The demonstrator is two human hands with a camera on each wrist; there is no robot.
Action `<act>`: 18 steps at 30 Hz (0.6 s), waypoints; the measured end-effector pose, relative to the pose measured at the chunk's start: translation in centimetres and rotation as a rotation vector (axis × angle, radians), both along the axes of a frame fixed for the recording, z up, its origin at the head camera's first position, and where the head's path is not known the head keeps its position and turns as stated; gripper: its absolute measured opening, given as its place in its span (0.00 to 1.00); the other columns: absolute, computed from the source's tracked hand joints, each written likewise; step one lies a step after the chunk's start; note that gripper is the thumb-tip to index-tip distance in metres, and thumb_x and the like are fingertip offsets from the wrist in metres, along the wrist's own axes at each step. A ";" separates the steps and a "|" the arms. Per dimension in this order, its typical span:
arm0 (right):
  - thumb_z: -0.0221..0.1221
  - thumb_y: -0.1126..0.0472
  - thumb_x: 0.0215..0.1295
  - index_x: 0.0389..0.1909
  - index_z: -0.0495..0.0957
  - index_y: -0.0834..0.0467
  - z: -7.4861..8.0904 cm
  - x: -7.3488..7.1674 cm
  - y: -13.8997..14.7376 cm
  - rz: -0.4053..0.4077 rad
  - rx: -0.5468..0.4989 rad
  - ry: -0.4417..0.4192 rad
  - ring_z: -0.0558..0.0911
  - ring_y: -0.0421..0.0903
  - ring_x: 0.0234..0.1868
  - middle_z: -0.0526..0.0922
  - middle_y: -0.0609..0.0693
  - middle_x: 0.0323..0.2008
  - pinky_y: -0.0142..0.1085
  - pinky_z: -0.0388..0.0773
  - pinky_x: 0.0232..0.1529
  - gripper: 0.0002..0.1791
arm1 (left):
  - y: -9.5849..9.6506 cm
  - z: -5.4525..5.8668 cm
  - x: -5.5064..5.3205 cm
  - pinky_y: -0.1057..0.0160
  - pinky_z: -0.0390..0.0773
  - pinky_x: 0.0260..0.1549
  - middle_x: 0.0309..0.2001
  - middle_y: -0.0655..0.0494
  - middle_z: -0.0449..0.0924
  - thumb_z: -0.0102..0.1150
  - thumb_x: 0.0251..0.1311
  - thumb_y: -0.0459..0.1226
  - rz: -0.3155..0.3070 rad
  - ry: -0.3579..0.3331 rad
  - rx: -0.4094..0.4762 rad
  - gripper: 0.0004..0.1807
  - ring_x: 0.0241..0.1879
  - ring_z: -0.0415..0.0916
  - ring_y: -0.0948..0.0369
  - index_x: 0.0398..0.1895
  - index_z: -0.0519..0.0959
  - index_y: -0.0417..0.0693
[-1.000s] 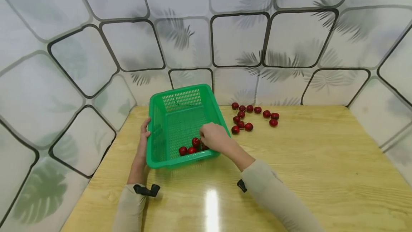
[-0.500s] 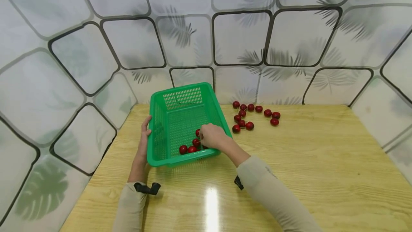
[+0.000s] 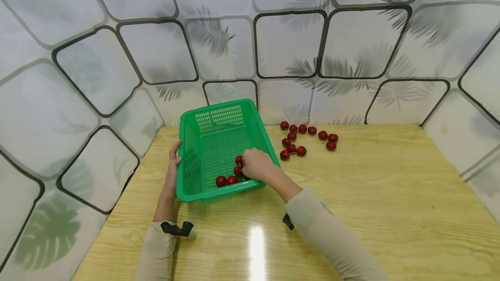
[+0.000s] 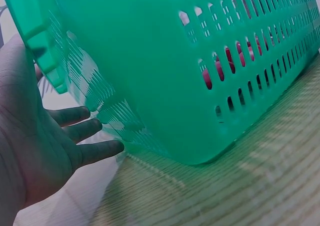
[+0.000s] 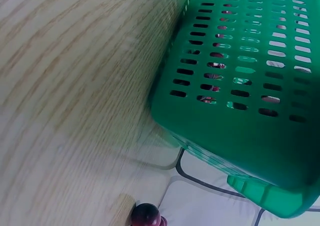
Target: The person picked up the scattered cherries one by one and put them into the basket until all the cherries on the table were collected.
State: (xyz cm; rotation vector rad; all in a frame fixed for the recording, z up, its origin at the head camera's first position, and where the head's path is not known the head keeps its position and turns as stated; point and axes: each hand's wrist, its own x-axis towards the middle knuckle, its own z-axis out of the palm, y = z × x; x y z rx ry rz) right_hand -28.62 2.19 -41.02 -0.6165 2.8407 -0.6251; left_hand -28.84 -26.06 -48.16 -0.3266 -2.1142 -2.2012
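A green plastic basket (image 3: pixel 187 159) stands on the table, with several red cherries (image 3: pixel 221 181) in its near right part. My left hand (image 3: pixel 172 171) is at the basket's left side; in the left wrist view its fingers (image 4: pixel 97 153) stretch out, spread, beside the basket wall. My right hand (image 3: pixel 258 165) reaches over the right rim into the basket, its fingers bent down among the cherries. Its fingertips are hidden, so I cannot tell whether they pinch a cherry. The right wrist view shows the basket's perforated outer wall (image 5: pixel 240 116), not the hand.
To the right of the basket, several more cherries (image 3: pixel 301 151) lie loosely on the wooden table (image 3: pixel 371 194), close to the back wall (image 3: pixel 289 47). One cherry (image 5: pixel 145 214) shows at the bottom of the right wrist view. Patterned walls stand behind and at both sides.
One more cherry has come into sight beside my right fingers in the basket. That hand has barely moved. My left hand and the basket hold their places.
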 end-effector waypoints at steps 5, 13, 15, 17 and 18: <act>0.56 0.68 0.63 0.13 0.68 0.55 0.1 0.2 0.2 -0.034 -0.121 0.200 0.57 0.37 0.18 0.62 0.43 0.14 0.30 0.58 0.19 0.18 | 0.1 0.1 0.2 0.65 0.61 0.55 0.79 0.53 0.32 0.25 0.76 0.42 0.009 0.015 -0.006 0.30 0.72 0.44 0.48 0.80 0.42 0.59; 0.54 0.62 0.64 0.41 0.86 0.60 0.4 -1.0 6.1 -0.323 -0.522 0.385 0.81 0.49 0.26 0.87 0.54 0.33 0.41 0.75 0.28 0.13 | 0.3 0.1 0.3 0.65 0.60 0.56 0.79 0.53 0.33 0.26 0.75 0.40 0.014 -0.001 0.013 0.31 0.71 0.45 0.50 0.80 0.43 0.60; 0.55 0.61 0.64 0.43 0.85 0.61 0.1 -1.5 8.6 -0.410 -0.504 0.315 0.82 0.51 0.31 0.87 0.55 0.34 0.42 0.76 0.30 0.13 | 0.4 0.1 0.2 0.65 0.61 0.55 0.79 0.52 0.33 0.26 0.75 0.40 0.012 0.006 0.012 0.31 0.71 0.46 0.50 0.80 0.43 0.60; 0.55 0.61 0.64 0.43 0.85 0.61 -0.6 -1.9 10.8 -0.456 -0.429 0.239 0.83 0.52 0.34 0.86 0.56 0.37 0.42 0.77 0.31 0.14 | 0.3 0.1 0.2 0.66 0.62 0.54 0.79 0.51 0.33 0.25 0.75 0.40 0.013 0.012 0.004 0.31 0.70 0.46 0.49 0.80 0.43 0.60; 0.55 0.61 0.63 0.43 0.85 0.62 -0.9 -2.1 11.8 -0.465 -0.383 0.198 0.83 0.52 0.35 0.86 0.58 0.38 0.42 0.77 0.30 0.14 | 0.3 0.1 0.1 0.66 0.62 0.54 0.79 0.51 0.33 0.25 0.75 0.40 0.013 0.016 0.003 0.31 0.70 0.46 0.49 0.80 0.43 0.60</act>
